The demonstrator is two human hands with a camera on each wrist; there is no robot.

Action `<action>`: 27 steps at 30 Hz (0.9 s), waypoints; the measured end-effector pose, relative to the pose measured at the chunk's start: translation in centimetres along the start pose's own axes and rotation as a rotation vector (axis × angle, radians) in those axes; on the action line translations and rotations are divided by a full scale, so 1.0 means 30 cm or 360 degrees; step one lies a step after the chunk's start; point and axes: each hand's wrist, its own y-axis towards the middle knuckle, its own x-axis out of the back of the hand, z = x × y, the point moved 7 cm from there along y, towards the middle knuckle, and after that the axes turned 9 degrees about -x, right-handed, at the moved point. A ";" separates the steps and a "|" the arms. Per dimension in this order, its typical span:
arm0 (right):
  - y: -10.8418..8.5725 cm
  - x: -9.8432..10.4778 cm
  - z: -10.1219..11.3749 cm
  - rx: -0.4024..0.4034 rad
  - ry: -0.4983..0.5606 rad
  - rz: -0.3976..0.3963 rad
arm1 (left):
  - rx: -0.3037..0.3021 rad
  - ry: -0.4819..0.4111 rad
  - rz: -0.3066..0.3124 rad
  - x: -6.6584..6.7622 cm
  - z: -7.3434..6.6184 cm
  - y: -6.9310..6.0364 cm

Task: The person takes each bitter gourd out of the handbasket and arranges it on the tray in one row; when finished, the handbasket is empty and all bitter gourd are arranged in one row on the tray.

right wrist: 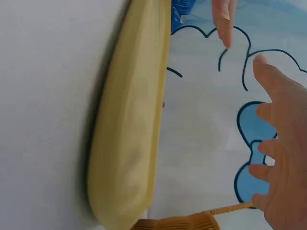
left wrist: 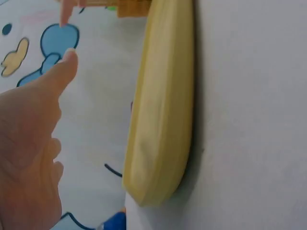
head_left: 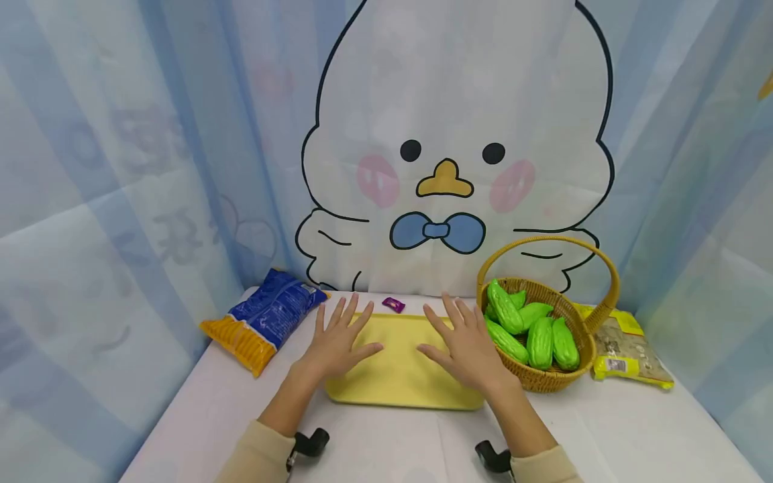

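Far left, beyond and outside your left hand: a blue-and-orange bag (head_left: 266,320), lying slantwise, its broad orange end toward you.

Your left hand (head_left: 339,343): released, fingers spread and pointing away from you, holding nothing. Both wrist views show it clear of the tray.

Between and below your hands: the yellow tray (head_left: 401,355). Long axis runs crosswise, left hand to right hand; no evident front or back. A small purple packet (head_left: 394,305) lies just past its far edge.

Your right hand (head_left: 468,349): likewise released, fingers splayed, nothing held.

Just right of that hand: a wicker basket (head_left: 546,382) of green vegetables (head_left: 540,342); the nearest two upright ones point roughly away from you. Farther right, a yellow-edged bag (head_left: 628,349).

Step, as I judge it: poised, no grasp begun. Next move probably calls for choosing one item and bringing the nearer hand to it.
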 end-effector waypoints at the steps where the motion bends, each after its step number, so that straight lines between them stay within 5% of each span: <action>1: 0.003 0.022 -0.006 0.0008 0.0027 -0.0041 | 0.0002 -0.0065 -0.0025 0.006 0.016 0.000; 6: 0.012 0.114 -0.058 -0.0040 0.0159 -0.0166 | 0.0056 -0.0385 -0.0055 0.005 0.103 -0.008; 11: -0.004 0.165 -0.144 -0.0159 0.0357 -0.0220 | 0.0136 -0.0662 0.0001 -0.052 0.165 -0.033; 18: -0.027 0.215 -0.271 -0.0279 0.0576 -0.0315 | 0.0146 -0.0683 0.0075 -0.111 0.195 -0.065; 27: -0.026 0.219 -0.389 -0.0355 0.0713 -0.0362 | 0.0124 -0.0687 0.0047 -0.108 0.239 -0.058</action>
